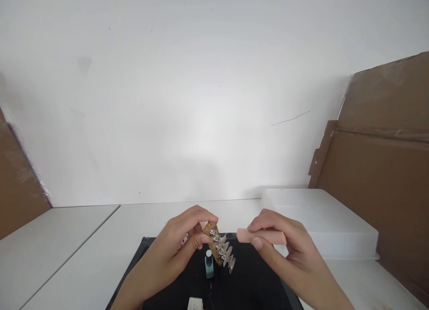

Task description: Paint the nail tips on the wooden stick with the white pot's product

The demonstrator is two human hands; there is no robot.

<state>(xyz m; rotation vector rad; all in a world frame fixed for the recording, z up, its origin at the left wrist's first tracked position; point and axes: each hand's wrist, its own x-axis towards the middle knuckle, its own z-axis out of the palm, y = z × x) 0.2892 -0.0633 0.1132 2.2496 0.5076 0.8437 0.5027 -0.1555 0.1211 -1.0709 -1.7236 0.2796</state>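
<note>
Your left hand [174, 247] pinches the wooden nail holder [217, 245], slanting down-right above the black mat [248, 283]; your right hand [284, 247] grips the pink block [259, 236], lying level.

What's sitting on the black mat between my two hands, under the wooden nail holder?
In the head view, a small teal bottle with a white cap stands on the black mat, between the left hand and right hand, just below the wooden holder.

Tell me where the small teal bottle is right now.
In the head view, the teal bottle stands upright on the black mat, low centre, just below the wooden nail-tip holder held by the left hand.
</note>
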